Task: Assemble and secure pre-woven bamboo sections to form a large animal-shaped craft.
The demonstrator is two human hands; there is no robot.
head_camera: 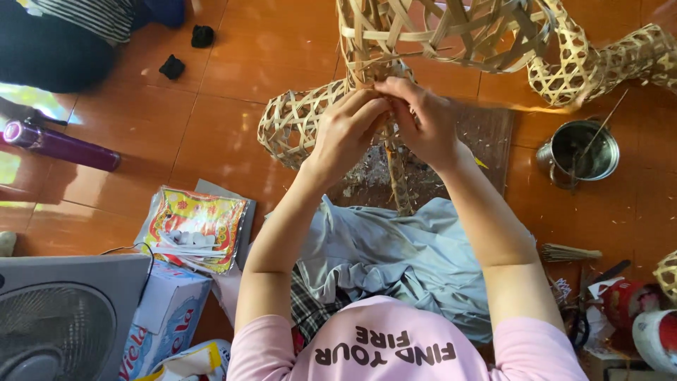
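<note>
A large open-weave bamboo frame fills the top of the head view, with woven tube-like limbs curving left and right. My left hand and my right hand meet at the middle of the frame, fingers pinched on thin bamboo strips where the weave narrows. A woven bamboo stem runs down from under my hands toward my lap. Both forearms reach up from my pink sleeves. The exact strip in each hand is hidden by the fingers.
A metal cup with a stick stands at the right. A purple bottle lies at the left. A colourful packet, a box and a grey fan sit lower left. Grey cloth covers my lap. Tape rolls lie lower right.
</note>
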